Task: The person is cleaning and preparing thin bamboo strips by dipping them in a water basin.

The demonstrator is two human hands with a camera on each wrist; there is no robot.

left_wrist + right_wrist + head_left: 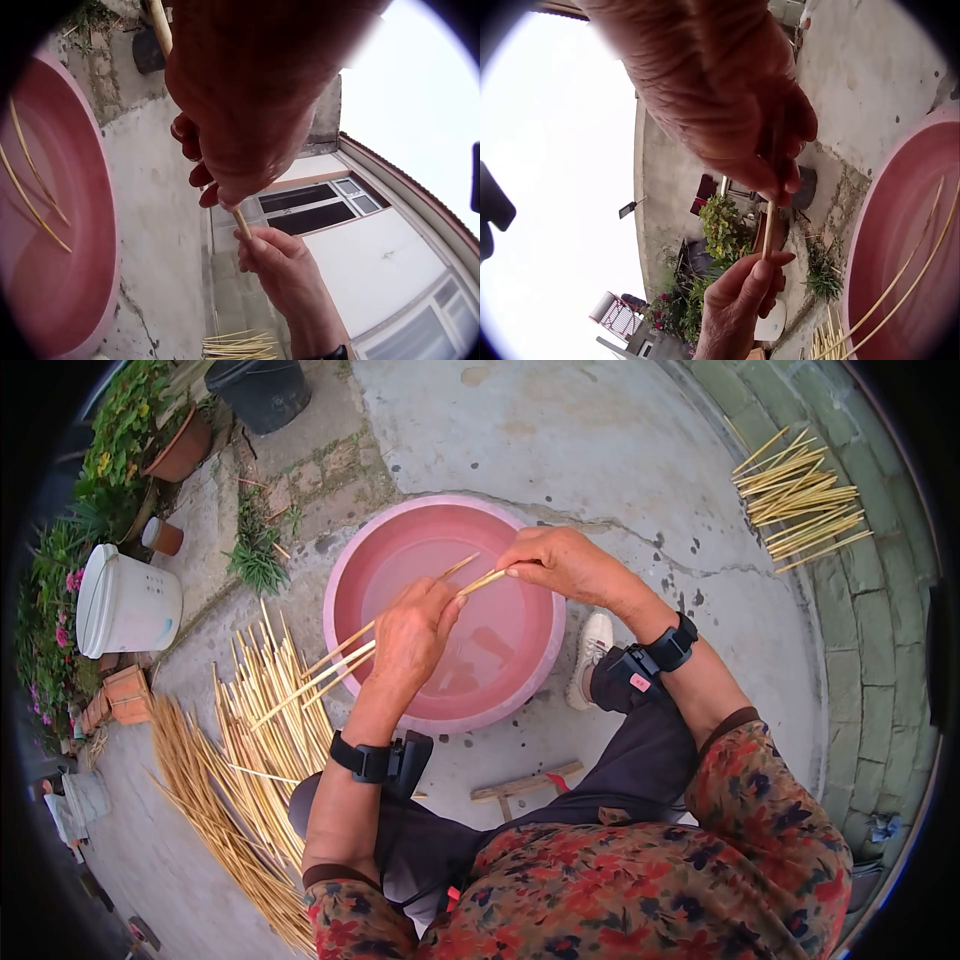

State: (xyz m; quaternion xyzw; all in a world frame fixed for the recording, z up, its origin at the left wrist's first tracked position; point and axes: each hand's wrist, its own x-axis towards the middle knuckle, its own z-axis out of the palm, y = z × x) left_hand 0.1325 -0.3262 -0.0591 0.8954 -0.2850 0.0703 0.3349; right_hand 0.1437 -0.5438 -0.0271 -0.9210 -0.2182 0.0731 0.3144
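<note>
A thin pale-yellow stalk [484, 581] stretches between the two hands, over a round pink basin [345, 560]. My right hand [568, 563] pinches its right end between thumb and fingertips. To the left, my left hand [408, 635] grips the same stalk, its fingers bent round it; the short stretch between the hands also shows in the left wrist view and in the right wrist view as a straight stalk [769, 232]. Two curved stalks [911, 262] overlap the basin in the right wrist view. Shallow water lies in the basin.
A large pile of stalks [260, 710] covers the ground at the left, beside a browner bundle [205, 790]. A smaller pile [800, 500] lies near the brick edging at the right. White bucket [140, 600], black bucket [262, 395] and potted plants stand at the left.
</note>
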